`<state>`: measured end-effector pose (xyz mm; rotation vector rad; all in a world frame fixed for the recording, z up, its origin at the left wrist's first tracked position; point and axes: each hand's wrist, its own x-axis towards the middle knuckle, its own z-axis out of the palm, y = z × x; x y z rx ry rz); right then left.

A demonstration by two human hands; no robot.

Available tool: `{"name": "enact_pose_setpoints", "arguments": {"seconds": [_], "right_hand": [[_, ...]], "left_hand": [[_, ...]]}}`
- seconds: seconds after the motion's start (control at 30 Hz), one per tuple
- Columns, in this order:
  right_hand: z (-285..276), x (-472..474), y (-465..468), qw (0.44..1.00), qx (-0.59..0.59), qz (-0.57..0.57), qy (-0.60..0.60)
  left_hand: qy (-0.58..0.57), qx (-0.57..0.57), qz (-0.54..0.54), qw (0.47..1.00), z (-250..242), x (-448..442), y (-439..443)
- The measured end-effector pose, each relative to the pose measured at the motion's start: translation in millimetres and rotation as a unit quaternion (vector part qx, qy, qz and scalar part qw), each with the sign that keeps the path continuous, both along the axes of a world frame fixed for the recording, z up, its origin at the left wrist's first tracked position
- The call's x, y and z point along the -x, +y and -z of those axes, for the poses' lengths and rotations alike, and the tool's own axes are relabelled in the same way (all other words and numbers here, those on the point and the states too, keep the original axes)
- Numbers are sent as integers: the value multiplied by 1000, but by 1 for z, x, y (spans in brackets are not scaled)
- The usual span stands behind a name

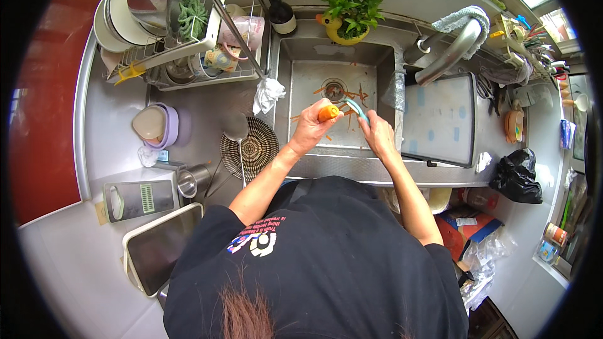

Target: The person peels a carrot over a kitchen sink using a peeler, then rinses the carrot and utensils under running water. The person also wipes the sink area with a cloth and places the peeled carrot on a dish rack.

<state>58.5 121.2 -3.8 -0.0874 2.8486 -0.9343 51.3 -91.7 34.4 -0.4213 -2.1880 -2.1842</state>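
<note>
Over the stainless steel sink [301,89], my left hand [311,125] is closed around a carrot [328,113], whose thick orange end shows above the fist. To its right, my right hand [378,134] grips a light blue peeler [356,109] by its handle, with the peeler's head close to the carrot. Its blade cannot be made out clearly. Orange peelings [362,95] lie scattered on the sink's bottom and around the drain [335,89].
A steel faucet [452,56] with a cloth on it arches at the right, beside a translucent board [440,122]. Left stand a dish rack [188,56] and a woven round mat [256,148] under a ladle. A duck-shaped planter [346,30] sits behind the sink.
</note>
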Motion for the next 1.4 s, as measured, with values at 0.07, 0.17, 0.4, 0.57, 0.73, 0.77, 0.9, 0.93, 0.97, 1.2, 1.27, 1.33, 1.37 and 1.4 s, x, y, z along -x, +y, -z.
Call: {"name": "enact_pose_setpoints", "arguments": {"seconds": [0.07, 0.17, 0.4, 0.57, 0.73, 0.77, 0.9, 0.93, 0.97, 1.2, 1.27, 1.33, 1.37, 1.4], "right_hand": [[6, -8, 2, 1000, 24, -11, -16], [6, -18, -1, 996, 84, 3, -43], [-47, -15, -10, 921, 378, 42, -87], [-72, -9, -16, 930, 353, 26, -94], [-80, -11, -26, 955, 297, -13, -10], [-81, -12, -28, 956, 291, -28, 8], [-82, -14, -32, 982, 173, -54, 49], [-82, -14, -33, 985, 160, -54, 43], [-82, -15, -33, 986, 145, -65, 54], [-84, -17, -37, 987, 104, -87, 81], [-83, -19, -37, 989, 99, -84, 77], [-77, -20, -37, 990, 109, -67, 63], [-72, -20, -36, 988, 120, -62, 69], [-65, -19, -34, 992, 97, -59, 47]], "left_hand": [[26, -4, -6, 1000, 0, 1, 0], [33, 3, -12, 999, 0, 2, -3], [-143, 15, -5, 990, -2, 2, -5], [-251, -51, 57, 965, -2, -5, -5], [-162, 79, 27, 983, 3, -9, -4], [-155, 118, 19, 981, 4, -9, -4], [-115, 109, -3, 987, 7, -10, -3], [-117, 109, -1, 987, 7, -10, -3], [-114, 111, 0, 987, 7, -11, -4], [-108, 133, 4, 985, 19, -13, -5], [-114, 145, -1, 983, 24, -17, -3], [-116, 160, -4, 980, 29, -21, -3], [-116, 169, -5, 979, 30, -23, -3], [-94, 168, -11, 981, 31, -24, -3]]}}
